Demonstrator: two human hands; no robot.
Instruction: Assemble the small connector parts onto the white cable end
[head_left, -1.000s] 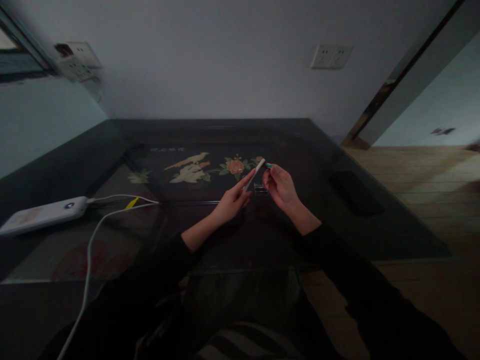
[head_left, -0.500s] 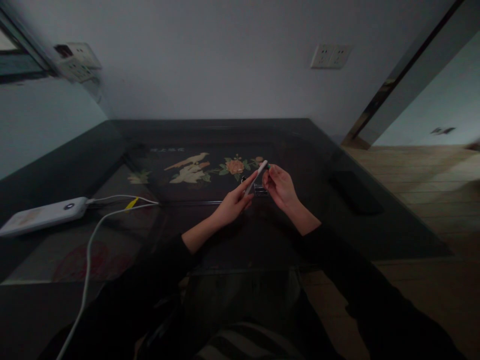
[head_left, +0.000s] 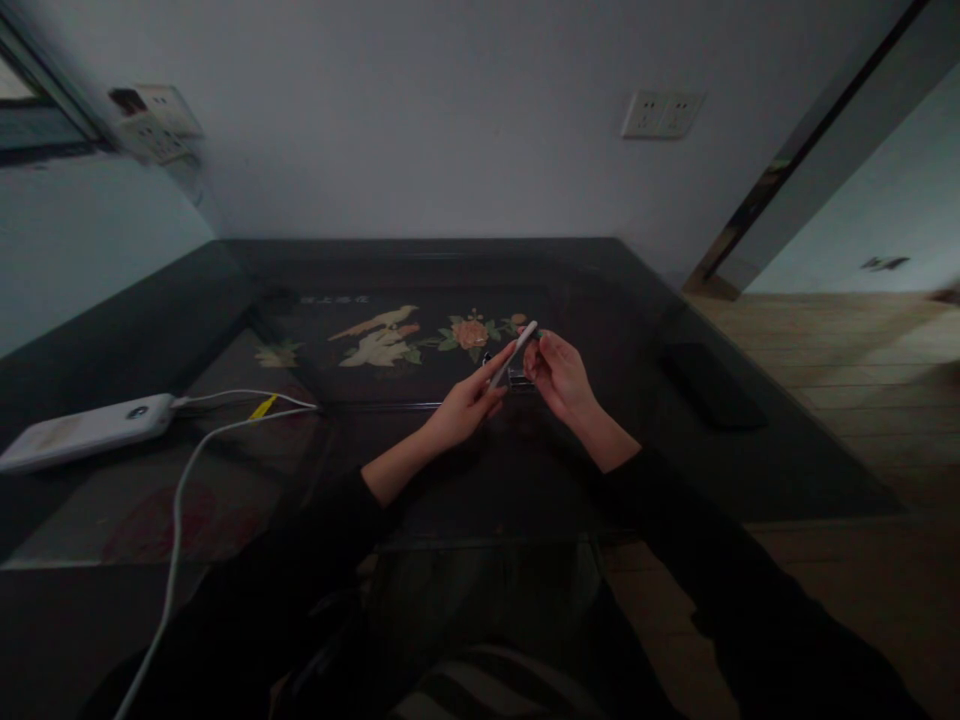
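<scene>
Head view. Dim light. Both forearms in black sleeves reach over a dark glass-topped bench (head_left: 225, 300) with a bird-and-flower inlay (head_left: 420, 338) under the glass at its middle.

Left hand (head_left: 465, 400): fingers closed around a thin white stick (head_left: 512, 353), held tilted, upper end pointing up and to the right, forefinger laid along it. The stick is off the bench, above its middle, just right of the inlay.

Right hand (head_left: 559, 372): fingers curled, thumb and fingertips pinched at the upper end of the stick. Whether it holds a small part there cannot be told; too dark and too small. The two hands are close together, nearly touching at the stick's tip.

A small shiny metal item (head_left: 517, 377) lies on the bench directly under the hands, between them; its kind is not clear.

Left edge of bench: a white power bank (head_left: 86, 430) lies flat, with a white cable (head_left: 180, 500) running from it toward the near edge, and a yellow tag (head_left: 264, 406) on the cable close to the plug. Right edge of bench: a flat dark object (head_left: 712, 385), well apart from the hands.

Back wall: a white outlet (head_left: 662, 112) up right, another (head_left: 157, 120) up left.
</scene>
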